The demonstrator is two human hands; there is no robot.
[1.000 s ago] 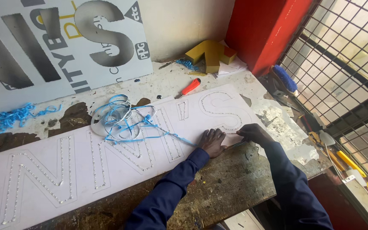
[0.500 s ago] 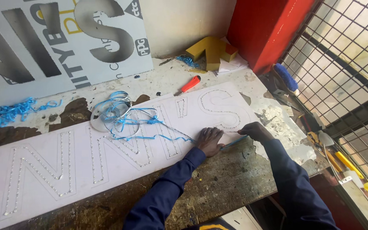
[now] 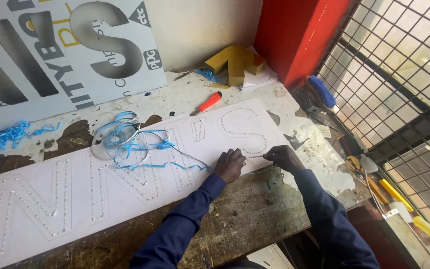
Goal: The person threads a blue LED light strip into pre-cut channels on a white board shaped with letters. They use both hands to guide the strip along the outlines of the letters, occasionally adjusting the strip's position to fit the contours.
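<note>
Two hands work close together at the near edge of a long white sign panel [image 3: 125, 199] that lies flat on a worn, paint-stained workbench [image 3: 255, 219]. The left hand [image 3: 230, 164] rests on the panel with its fingers curled down, and the right hand [image 3: 282, 157] sits just beside it, fingers pinched — between them runs a thin wire [image 3: 256, 156], gripped at both ends as far as can be seen. Both sleeves are dark blue. The panel carries outlined letters studded with rows of small dots. Farther along it, a tangle of blue strip [image 3: 130, 142] lies looped over a clear ring. Beyond the panel an orange-handled tool [image 3: 208, 102] lies on the bench, then a yellow block letter [image 3: 235, 62] near the wall — and a large printed board [image 3: 60, 55] leans upright at the back.
</note>
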